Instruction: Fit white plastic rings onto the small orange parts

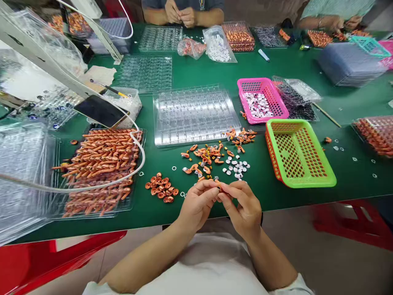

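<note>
My left hand [196, 207] and my right hand [244, 209] meet at the table's front edge, both pinching a small orange plastic part [217, 187]. Fingertips cover most of it; a dark round opening shows. Just beyond my hands lies a loose heap of orange curved earphone-like housings [211, 153], some with yellow or silvery bits. White round discs [238, 168] are scattered to the right of the heap. On the left, close to my left hand, is a pile of copper-coloured round caps [161, 188].
A clear moulded tray [196, 116] lies behind the heap. To the right stand a lime-green basket [302, 155] and a pink basket [260, 100] with white pieces. At left, stacked trays hold orange parts [101, 155], crossed by a white cable [139, 164]. Co-workers' hands [181, 14] work opposite.
</note>
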`<control>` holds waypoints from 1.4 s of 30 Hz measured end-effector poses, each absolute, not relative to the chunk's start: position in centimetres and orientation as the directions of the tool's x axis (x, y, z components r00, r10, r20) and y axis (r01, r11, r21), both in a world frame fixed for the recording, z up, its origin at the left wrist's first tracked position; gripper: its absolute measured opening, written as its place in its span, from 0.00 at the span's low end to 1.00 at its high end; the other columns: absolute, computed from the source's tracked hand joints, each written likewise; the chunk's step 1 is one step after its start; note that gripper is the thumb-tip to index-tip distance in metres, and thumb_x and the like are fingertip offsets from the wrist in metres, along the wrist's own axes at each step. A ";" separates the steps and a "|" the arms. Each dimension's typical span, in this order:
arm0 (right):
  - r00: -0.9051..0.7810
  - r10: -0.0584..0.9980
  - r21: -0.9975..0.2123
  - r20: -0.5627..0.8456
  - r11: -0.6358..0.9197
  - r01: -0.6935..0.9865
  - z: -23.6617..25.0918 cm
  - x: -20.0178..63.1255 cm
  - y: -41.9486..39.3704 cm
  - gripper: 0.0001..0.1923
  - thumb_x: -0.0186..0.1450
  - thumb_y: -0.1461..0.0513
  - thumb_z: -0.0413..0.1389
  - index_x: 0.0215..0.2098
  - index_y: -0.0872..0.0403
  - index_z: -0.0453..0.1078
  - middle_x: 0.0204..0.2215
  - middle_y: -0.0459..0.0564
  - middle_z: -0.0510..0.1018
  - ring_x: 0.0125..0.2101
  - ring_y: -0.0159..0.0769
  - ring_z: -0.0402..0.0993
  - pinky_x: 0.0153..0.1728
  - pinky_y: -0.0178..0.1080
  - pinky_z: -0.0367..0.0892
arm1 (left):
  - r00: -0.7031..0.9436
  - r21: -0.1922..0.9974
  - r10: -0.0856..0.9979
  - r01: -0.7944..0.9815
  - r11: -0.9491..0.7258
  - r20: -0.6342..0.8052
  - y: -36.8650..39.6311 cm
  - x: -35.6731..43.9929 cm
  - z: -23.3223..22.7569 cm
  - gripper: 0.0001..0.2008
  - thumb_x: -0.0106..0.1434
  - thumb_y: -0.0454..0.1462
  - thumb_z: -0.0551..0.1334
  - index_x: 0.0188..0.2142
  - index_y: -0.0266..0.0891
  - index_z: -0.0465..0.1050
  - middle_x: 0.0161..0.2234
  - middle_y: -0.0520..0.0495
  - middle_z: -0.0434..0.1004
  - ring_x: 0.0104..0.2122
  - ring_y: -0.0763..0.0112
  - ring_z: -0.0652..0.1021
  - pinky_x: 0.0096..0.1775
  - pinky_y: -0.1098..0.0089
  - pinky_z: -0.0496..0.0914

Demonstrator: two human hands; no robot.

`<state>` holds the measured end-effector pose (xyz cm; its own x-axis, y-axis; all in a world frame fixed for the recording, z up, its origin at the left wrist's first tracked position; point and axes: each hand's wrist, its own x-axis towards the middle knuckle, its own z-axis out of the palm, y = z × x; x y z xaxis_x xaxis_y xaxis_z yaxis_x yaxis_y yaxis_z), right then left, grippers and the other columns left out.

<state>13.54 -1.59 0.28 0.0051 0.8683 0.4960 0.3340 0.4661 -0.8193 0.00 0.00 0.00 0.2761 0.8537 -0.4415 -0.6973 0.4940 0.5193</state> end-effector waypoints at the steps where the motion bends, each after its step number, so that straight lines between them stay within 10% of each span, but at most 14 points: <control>1: 0.004 0.869 -0.819 0.495 0.465 0.337 0.3 13.6 -1.6 0.19 0.64 0.73 0.58 0.50 0.52 0.73 0.35 0.48 0.74 0.34 0.31 0.71 0.33 0.34 0.72 | 0.283 0.514 0.849 -0.696 0.502 -0.445 0.0 0.0 0.0 0.07 0.51 0.34 0.75 0.30 0.37 0.80 0.30 0.50 0.80 0.29 0.76 0.78 0.34 0.77 0.73; 22: -0.079 0.861 -0.785 0.502 0.492 0.378 0.5 14.5 -1.7 0.18 0.64 0.73 0.59 0.49 0.51 0.75 0.34 0.50 0.76 0.31 0.34 0.73 0.31 0.37 0.73 | 0.269 0.775 0.903 -0.466 0.426 -0.334 0.5 -1.3 0.2 0.06 0.53 0.34 0.73 0.31 0.36 0.81 0.30 0.48 0.83 0.27 0.74 0.79 0.33 0.74 0.74; 33: -0.188 0.803 -0.663 0.565 0.578 0.476 0.7 14.9 -2.0 0.30 0.64 0.75 0.57 0.61 0.50 0.66 0.34 0.50 0.77 0.31 0.35 0.71 0.30 0.39 0.71 | 0.251 0.769 0.904 -0.477 0.426 -0.345 0.4 -1.1 0.2 0.07 0.52 0.36 0.74 0.31 0.37 0.82 0.27 0.48 0.83 0.25 0.73 0.80 0.33 0.73 0.75; 42: -0.081 0.902 -0.841 0.423 0.424 0.335 0.5 14.2 -1.9 0.21 0.67 0.67 0.58 0.58 0.49 0.69 0.36 0.49 0.74 0.30 0.32 0.71 0.30 0.35 0.72 | 0.237 0.687 0.878 -0.551 0.474 -0.416 0.2 -0.5 0.6 0.09 0.47 0.36 0.76 0.27 0.38 0.81 0.26 0.49 0.82 0.26 0.74 0.78 0.33 0.74 0.73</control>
<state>14.21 -1.88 0.54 -0.0808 0.9024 0.4232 0.3352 0.4245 -0.8411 -0.48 0.20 0.57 0.2374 0.8778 -0.4161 -0.5510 0.4744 0.6865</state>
